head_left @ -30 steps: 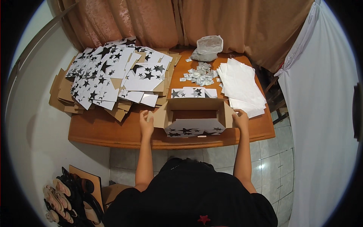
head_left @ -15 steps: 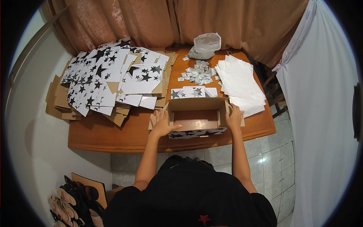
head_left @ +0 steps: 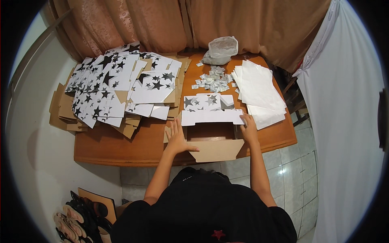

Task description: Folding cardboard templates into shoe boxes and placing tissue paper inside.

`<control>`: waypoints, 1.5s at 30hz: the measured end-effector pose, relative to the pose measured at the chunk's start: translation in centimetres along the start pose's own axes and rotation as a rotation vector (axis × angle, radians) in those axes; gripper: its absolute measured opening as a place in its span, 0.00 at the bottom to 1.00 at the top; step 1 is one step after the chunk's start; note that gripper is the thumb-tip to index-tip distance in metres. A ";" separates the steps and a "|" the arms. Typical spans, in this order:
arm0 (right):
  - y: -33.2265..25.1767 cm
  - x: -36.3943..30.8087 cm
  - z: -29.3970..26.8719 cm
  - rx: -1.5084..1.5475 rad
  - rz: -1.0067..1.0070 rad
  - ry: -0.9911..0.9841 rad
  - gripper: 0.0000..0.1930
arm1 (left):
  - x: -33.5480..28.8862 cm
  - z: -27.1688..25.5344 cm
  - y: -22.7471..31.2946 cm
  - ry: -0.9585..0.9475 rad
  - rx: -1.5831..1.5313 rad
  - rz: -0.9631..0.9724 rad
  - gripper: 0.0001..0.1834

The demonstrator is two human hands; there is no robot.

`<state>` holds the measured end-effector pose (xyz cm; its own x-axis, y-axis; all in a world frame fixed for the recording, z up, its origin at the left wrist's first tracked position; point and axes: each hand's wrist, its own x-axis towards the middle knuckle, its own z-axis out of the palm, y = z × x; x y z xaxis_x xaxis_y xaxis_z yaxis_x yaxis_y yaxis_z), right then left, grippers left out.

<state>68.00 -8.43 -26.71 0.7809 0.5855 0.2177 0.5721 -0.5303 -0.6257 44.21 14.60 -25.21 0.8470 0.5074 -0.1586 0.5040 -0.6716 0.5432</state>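
Observation:
A cardboard box [head_left: 216,151], brown inside and white with black stars outside, stands near the table's front edge. Its near flap hangs outward toward me, brown face up; the white far flap is folded inward over the opening. My left hand [head_left: 177,139] lies against the box's left side, fingers stretched out and thumb resting on the near flap. Bent around the far right corner are the fingers of my right hand [head_left: 248,128], by the end of the white flap. Just beyond the box lies a folded star-printed piece [head_left: 201,103].
Flat star-printed cardboard sheets [head_left: 109,85] are heaped on the table's left. Small clear packets [head_left: 214,79] lie scattered before an opened plastic bag [head_left: 222,50]. White sheets [head_left: 261,91] are stacked at right. Shoes [head_left: 73,220] stand on the floor, lower left.
The far flap has folded inward over the opening, and the near flap has swung out toward me. My right hand has shifted slightly along with the far flap.

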 end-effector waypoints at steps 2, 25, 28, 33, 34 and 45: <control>-0.5 -0.7 -0.1 0.001 -0.066 0.028 0.23 | -0.3 -0.4 0.2 0.100 -0.084 0.078 0.82; 5.2 -3.7 -4.2 0.549 0.620 0.172 0.20 | 2.8 2.0 4.4 -0.271 0.154 0.305 0.65; 4.6 -3.0 -4.1 1.036 0.478 0.127 0.15 | 2.8 2.1 4.4 -0.279 0.149 0.292 0.64; 4.1 0.4 0.4 0.553 0.064 0.056 0.19 | 3.1 2.3 5.0 -0.256 0.130 0.291 0.64; 2.7 0.9 0.8 0.555 0.061 0.050 0.19 | 3.1 2.4 4.9 -0.234 0.137 0.279 0.64; -3.8 1.8 2.2 -0.166 0.111 -0.163 0.47 | 3.2 2.7 5.4 -0.185 0.194 0.255 0.66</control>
<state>66.68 -3.97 -25.61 0.7982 0.6019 0.0227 0.5290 -0.6825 -0.5042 50.16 11.11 -25.02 0.9567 0.2161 -0.1948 0.2805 -0.8628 0.4206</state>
